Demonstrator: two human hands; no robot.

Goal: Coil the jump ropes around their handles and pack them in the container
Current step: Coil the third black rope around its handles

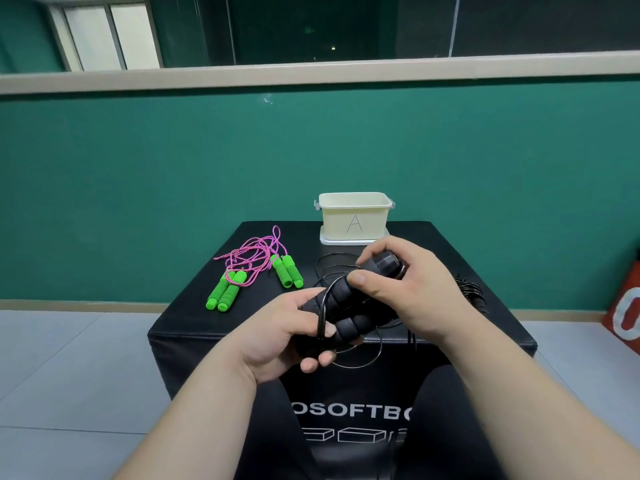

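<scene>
Two black foam handles [349,306] of a jump rope lie side by side between my hands, above the black box's front. My left hand [294,336] grips their near ends, with a loop of the thin black cord [323,315] running over its fingers. My right hand [405,289] holds the far ends, thumb on the foam. More black cord [327,265] loops loosely behind and below the handles. Two jump ropes with green handles [227,291] and tangled pink cords [252,256] lie at the left. A cream container [355,218] marked "A" stands open at the back.
Everything sits on a black soft box [194,320] against a green wall. Another coil of black cord [471,292] lies at the box's right edge. A red and white object [623,313] leans on the floor at far right. Grey floor tiles surround the box.
</scene>
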